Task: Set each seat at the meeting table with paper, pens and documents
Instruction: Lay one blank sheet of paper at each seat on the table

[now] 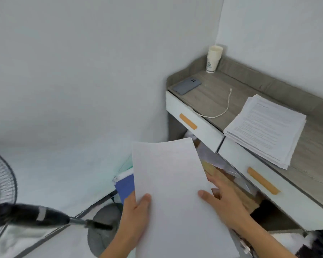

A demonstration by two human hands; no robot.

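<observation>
Two edges of the blank paper (172, 183) are pinched, by left hand (136, 213) and right hand (226, 203). Documents (267, 127) lie on the desk (209, 94).

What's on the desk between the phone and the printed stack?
A white cable lies on the desk between phone and stack, as the head view shows.

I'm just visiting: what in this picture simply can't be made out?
Head view:
Print on the document stack: too small and blurred to read.
Sheet count of the blank paper gripped by the left hand and right hand: only the top shows.
The clutter under the desk: hidden by the paper and drawers.
The fan: cut off by the left edge.
Logo on the paper cups: too small.
</observation>
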